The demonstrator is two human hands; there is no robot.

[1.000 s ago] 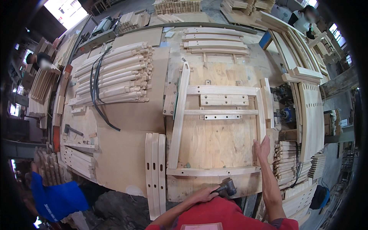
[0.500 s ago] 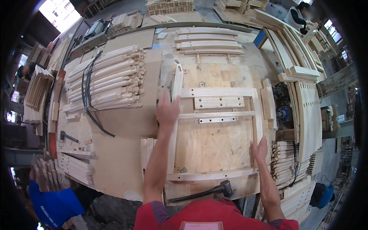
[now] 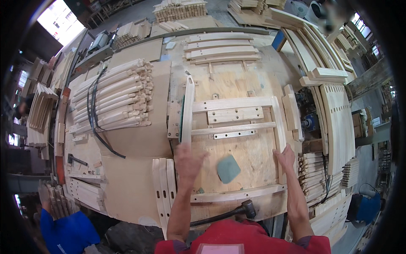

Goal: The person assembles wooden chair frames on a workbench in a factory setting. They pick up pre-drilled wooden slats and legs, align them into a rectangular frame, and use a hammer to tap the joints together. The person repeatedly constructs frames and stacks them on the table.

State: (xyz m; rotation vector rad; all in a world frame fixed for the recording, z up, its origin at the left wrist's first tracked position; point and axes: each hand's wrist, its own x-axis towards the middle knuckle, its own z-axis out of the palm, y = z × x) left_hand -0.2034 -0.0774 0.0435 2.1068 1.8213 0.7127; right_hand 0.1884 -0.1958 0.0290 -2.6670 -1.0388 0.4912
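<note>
A pale wooden frame (image 3: 237, 103) lies on the plywood bench top, with rails between a left post (image 3: 187, 114) and a right post (image 3: 279, 127). My right hand (image 3: 286, 157) grips the lower part of the right post, its thumb on the inner side. My left hand (image 3: 189, 163) is over the lower part of the left post, and motion smears its fingers. Inside the frame, a grey-green square pad (image 3: 229, 169) shows against the plywood. Along the near side runs a bottom rail (image 3: 239, 194) with dark holes. A black mallet (image 3: 247, 209) lies nearest to me.
Left of the frame are slotted wooden pieces (image 3: 163, 186) and a strapped stack of turned legs (image 3: 112, 95). Curved slats (image 3: 222, 51) lie at the back. A small hammer (image 3: 77, 160) rests far left. More wood stacks (image 3: 313, 178) stand right. A person in blue (image 3: 67, 230) is lower left.
My left hand has moved down the left post toward me. The grey-green pad now shows inside the frame. My right hand stays on the right post. The whole view has shifted slightly.
</note>
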